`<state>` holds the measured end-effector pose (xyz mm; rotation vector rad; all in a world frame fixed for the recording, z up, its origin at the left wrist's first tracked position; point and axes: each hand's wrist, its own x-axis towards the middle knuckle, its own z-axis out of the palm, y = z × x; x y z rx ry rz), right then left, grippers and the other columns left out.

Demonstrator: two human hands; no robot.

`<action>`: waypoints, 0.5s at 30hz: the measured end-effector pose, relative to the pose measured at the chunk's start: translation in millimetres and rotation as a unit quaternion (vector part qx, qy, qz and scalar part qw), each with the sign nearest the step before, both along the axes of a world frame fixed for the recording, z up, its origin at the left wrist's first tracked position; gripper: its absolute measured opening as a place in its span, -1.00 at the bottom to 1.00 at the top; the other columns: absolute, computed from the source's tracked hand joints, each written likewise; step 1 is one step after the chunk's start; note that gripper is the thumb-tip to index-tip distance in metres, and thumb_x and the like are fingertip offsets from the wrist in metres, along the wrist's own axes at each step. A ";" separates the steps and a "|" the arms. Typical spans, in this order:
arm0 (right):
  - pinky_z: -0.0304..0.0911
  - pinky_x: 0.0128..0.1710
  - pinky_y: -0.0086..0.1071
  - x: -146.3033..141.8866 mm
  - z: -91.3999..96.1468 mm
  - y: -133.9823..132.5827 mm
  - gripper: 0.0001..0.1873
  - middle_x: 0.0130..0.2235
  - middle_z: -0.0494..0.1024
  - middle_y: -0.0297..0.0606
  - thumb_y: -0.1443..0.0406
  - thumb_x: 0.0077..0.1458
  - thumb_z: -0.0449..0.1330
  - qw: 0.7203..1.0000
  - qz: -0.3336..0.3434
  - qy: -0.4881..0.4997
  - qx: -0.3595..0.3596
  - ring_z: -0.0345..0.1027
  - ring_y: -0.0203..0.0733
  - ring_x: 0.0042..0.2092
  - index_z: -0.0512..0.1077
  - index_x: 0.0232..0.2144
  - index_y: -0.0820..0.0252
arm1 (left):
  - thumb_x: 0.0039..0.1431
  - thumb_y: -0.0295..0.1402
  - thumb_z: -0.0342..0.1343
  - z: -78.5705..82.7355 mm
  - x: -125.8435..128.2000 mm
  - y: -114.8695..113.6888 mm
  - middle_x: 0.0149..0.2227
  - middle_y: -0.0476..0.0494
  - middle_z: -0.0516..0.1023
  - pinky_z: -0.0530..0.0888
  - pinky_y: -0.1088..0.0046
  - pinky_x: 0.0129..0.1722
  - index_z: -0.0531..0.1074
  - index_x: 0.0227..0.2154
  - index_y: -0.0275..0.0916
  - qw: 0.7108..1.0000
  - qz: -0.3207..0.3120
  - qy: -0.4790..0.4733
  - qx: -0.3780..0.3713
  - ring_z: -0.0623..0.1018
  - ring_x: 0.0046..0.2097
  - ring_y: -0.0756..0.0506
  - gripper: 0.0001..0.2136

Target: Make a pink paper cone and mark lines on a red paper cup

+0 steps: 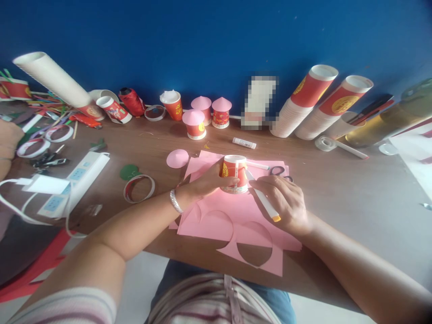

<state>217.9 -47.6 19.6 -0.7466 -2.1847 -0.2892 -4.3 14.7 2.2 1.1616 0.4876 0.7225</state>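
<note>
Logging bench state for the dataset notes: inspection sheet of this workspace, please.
Surface: brown table, partly covered by pink paper with round cut-outs.
Job's things: red paper cup, upright over the pink paper; white stick with orange end, its tip at the cup's side.
Clutter: pink cone, scissors, glue stick, tape ring, three cone-topped cups, cup stacks lying on their sides.
Hands: left hand grips the cup; right hand grips the stick.
Cables: power strip with white cable at left.
Surroundings: blue wall; another person's hand at the left edge.
</note>
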 end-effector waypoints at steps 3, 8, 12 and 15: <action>0.42 -0.34 -0.30 0.2 -0.9 0.0 -0.66 -0.23 0.60 -0.13 0.53 0.25 0.12 1.000 0.004 0.003 -0.002 0.48 -0.15 -0.28 0.43 0.05 0.29 | 0.17 -0.27 0.40 -0.6 -0.6 0.5 -0.36 -0.01 0.47 0.39 0.49 -0.31 0.46 -0.27 -0.26 1.000 -0.007 -0.010 -0.005 0.43 -0.33 0.02 -0.76; 0.44 -0.35 -0.27 0.7 -1.4 -0.7 -0.66 -0.22 0.60 -0.11 0.48 0.28 0.09 1.000 0.013 0.013 -0.016 0.50 -0.12 -0.27 0.43 0.07 0.30 | 0.16 -0.24 0.41 -2.0 -1.2 0.4 -0.36 -0.01 0.45 0.40 0.50 -0.32 0.46 -0.28 -0.26 1.000 -0.004 -0.003 -0.012 0.43 -0.33 0.02 -0.73; 0.45 -0.35 -0.28 0.6 -1.4 -2.1 -0.61 -0.22 0.61 -0.15 0.50 0.26 0.08 0.999 0.009 0.020 -0.028 0.51 -0.14 -0.27 0.42 0.10 0.24 | 0.12 -0.22 0.43 -2.3 -1.3 0.2 -0.33 -0.03 0.47 0.42 0.48 -0.28 0.45 -0.25 -0.25 1.000 0.003 -0.002 -0.019 0.44 -0.31 0.01 -0.69; 0.45 -0.36 -0.29 0.0 -0.8 -3.7 -0.60 -0.21 0.62 -0.17 0.51 0.26 0.10 0.999 0.008 0.025 -0.034 0.52 -0.14 -0.26 0.42 0.11 0.23 | 0.13 -0.18 0.42 -0.9 -1.2 0.2 -0.36 -0.02 0.45 0.41 0.48 -0.29 0.43 -0.27 -0.25 1.000 -0.006 0.001 -0.011 0.43 -0.32 0.01 -0.68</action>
